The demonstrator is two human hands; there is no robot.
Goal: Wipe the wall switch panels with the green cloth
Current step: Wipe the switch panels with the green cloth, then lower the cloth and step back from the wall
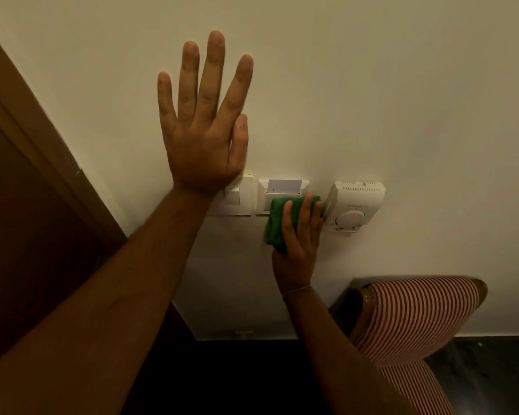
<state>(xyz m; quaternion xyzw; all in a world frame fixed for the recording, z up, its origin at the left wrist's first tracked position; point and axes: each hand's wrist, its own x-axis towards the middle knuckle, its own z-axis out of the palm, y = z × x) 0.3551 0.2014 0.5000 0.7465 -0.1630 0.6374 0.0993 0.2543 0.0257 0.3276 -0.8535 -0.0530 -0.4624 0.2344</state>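
Three white fittings sit in a row on the cream wall. The light switch panel (240, 199) is on the left, partly hidden by my left wrist. The key card holder panel (265, 194) is in the middle with a white card (283, 187) in its slot. A thermostat (354, 205) with a round dial is on the right. My right hand (298, 235) presses a folded green cloth (277, 220) against the lower right of the card holder panel. My left hand (203, 121) lies flat on the wall above the switch, fingers spread, holding nothing.
A brown wooden door frame (45, 151) runs diagonally down the left side. A chair with red and white striped upholstery (408, 316) stands against the wall at the lower right. The floor (491, 369) below is dark.
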